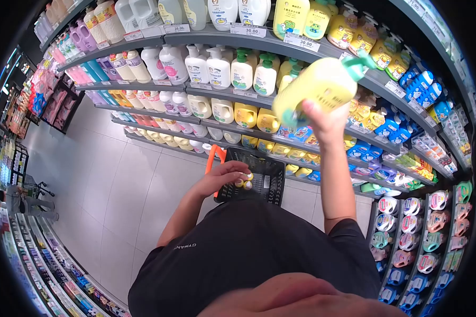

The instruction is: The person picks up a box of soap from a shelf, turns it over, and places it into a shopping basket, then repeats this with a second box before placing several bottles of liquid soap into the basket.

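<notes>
My right hand [327, 122] is wrapped around a pale yellow pump bottle [322, 84], raised in front of the shelves. The bottle is tilted, its green pump head [358, 64] toward the upper right, and slightly blurred. My left hand [225, 177] reaches over a black shopping basket [276, 182] with its fingers stretched out, beside the orange handle [212, 158]. Inside the basket, several small items with yellow and white tops [247, 184] lie close to my left fingers; what kind they are I cannot make out.
Curved shelves of pump bottles [219, 67] and jugs fill the front, with price tags [247, 30] along their edges. At the right stands a rack of detergent jugs [409, 224]. Tiled floor [121, 185] stretches to the left, where another person [26, 205] stands near a cart [37, 188].
</notes>
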The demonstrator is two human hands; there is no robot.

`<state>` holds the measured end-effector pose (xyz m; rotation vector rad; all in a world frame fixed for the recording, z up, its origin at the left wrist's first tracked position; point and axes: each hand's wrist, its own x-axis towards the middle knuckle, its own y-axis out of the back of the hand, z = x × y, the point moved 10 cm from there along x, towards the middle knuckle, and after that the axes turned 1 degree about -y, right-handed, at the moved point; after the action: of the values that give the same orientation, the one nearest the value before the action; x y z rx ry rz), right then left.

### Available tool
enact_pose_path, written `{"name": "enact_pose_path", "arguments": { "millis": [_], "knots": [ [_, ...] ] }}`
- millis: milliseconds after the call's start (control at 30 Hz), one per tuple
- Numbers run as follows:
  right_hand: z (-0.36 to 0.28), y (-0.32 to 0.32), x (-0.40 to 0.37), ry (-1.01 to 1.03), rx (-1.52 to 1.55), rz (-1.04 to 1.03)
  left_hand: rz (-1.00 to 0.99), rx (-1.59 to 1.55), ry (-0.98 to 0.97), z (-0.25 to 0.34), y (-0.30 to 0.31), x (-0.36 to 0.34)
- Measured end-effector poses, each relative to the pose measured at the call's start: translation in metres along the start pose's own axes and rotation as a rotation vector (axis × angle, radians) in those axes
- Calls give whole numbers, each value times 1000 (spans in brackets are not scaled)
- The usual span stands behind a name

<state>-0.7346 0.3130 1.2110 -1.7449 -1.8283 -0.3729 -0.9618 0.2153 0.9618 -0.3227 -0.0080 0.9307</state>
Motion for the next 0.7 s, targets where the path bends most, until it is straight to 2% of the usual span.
{"name": "enact_pose_path", "arguments": {
  "millis": [33,67,167,300,333,433,533,633,700],
  "knots": [
    [21,-11,-19,-117,84,-56,-44,-39,-15,9,-8,6],
    [40,-30,-37,-247,199,-160,-225,-220,-119,19,-23,12],
    [80,-66,-89,-441,299,-366,-432,-526,-82,33,-59,24],
    [96,-74,-124,-473,207,-408,-585,-712,-124,22,-71,29],
    [95,-72,-128,-467,155,-423,-454,-760,-11,0,-61,37],
    [104,-64,-146,-699,137,-461,-493,-619,-141,-8,-68,36],
    [120,-50,-153,-730,124,-364,-392,-534,-95,-9,-70,37],
    [132,-33,-152,-589,-89,-316,-102,-184,-22,-17,-54,48],
    [128,-28,-152,-633,-176,-322,44,-30,-103,-2,-54,53]
  ]
}}
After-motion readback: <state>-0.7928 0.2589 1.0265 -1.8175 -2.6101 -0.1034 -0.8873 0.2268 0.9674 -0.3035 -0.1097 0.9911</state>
